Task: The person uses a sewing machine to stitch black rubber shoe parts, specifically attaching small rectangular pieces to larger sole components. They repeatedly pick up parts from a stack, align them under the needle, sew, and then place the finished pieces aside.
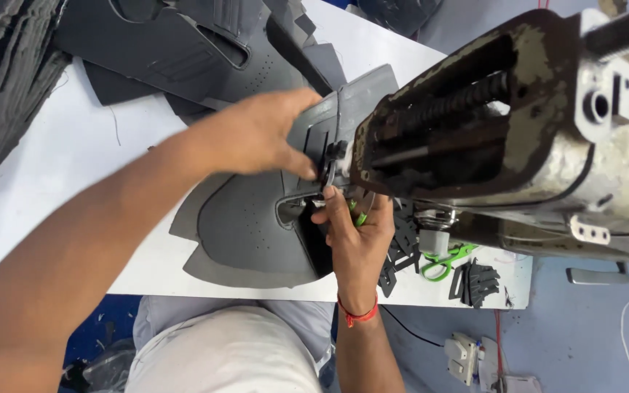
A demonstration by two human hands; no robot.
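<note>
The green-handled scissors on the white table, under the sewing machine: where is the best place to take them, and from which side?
Probably by the green handle loops of the scissors, coming from the table's near edge, to the right of the right hand. The loops point outward and lie uncovered; the far end is hidden under the sewing machine, which blocks any reach from above.

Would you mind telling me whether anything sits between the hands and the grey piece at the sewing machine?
Nothing visible does: the left hand and right hand both already touch the grey piece, right beside the sewing machine head.
</note>
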